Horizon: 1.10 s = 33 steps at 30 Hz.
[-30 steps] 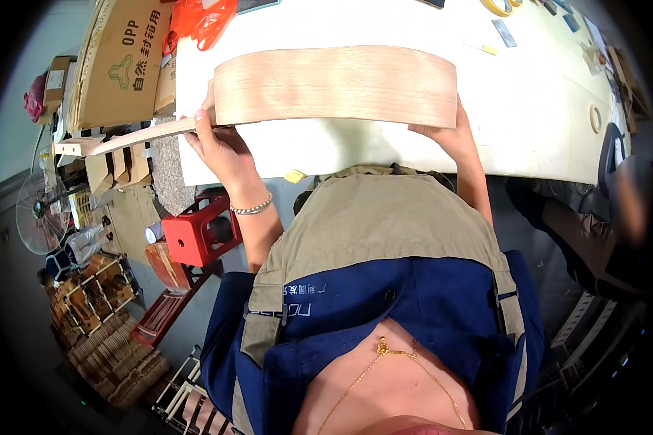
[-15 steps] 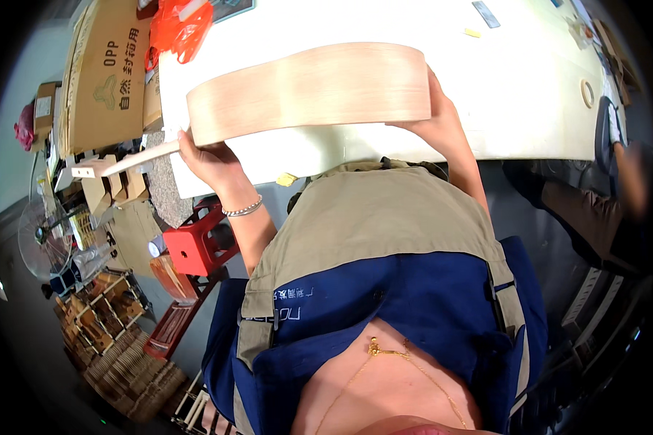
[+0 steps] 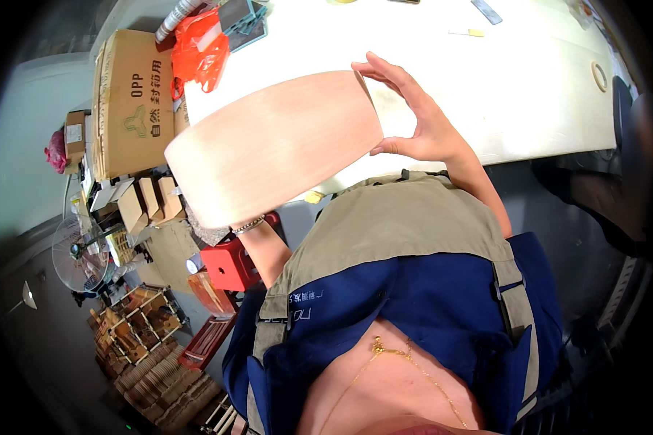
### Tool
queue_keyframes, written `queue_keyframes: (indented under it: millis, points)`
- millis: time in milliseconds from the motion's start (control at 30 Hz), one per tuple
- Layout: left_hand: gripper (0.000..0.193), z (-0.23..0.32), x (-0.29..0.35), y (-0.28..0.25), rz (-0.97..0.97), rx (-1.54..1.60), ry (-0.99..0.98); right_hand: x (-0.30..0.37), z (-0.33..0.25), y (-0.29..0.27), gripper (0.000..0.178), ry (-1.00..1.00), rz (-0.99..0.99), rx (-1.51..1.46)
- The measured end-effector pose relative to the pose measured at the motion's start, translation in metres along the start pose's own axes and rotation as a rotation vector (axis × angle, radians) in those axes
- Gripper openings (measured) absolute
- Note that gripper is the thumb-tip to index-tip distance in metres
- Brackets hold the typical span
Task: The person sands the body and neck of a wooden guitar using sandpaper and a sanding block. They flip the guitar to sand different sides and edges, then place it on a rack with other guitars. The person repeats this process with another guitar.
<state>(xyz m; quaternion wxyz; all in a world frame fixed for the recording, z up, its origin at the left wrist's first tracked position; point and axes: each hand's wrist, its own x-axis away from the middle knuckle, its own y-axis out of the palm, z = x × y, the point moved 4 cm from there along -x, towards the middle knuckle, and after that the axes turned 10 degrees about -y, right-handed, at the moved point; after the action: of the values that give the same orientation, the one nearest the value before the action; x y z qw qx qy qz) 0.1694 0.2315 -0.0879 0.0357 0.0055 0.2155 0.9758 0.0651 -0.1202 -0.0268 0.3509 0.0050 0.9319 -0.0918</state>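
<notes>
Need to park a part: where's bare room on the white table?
Widest: right side of the white table, between right hand and tape ring. Also beyond the wooden body, between dark panels and yellow-tipped strip. Crowded: upper left, where red bag and panels bunch together.

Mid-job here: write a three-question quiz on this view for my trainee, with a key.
1. True or false: the pale wooden piece hides the whole right hand.
2. The plastic bag beside the cardboard box is: (a) white, (b) red, (c) green.
3. Fill in: the bracelet is on the ____ wrist.

Key: 1. False, its thumb and fingers show. 2. b. 3. left.
</notes>
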Motion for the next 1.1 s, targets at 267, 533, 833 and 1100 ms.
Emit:
queue_keyframes:
  millis: [267,533,833,1100]
  points:
    - [0.040,0.006,0.015,0.006,0.051,-0.001,-0.065,-0.012,-0.005,0.017,0.084,-0.200,0.004,-0.007]
    - [0.037,-0.001,0.003,0.001,0.125,0.292,-0.221,0.008,0.037,-0.016,0.075,0.059,0.117,0.025]
    - [0.027,0.002,0.003,0.018,0.441,0.160,-0.060,0.071,0.101,0.007,0.110,0.478,0.198,-0.327]
    - [0.029,0.022,0.013,0.036,0.485,0.015,0.014,0.074,0.094,0.010,0.113,0.454,0.155,-0.159]
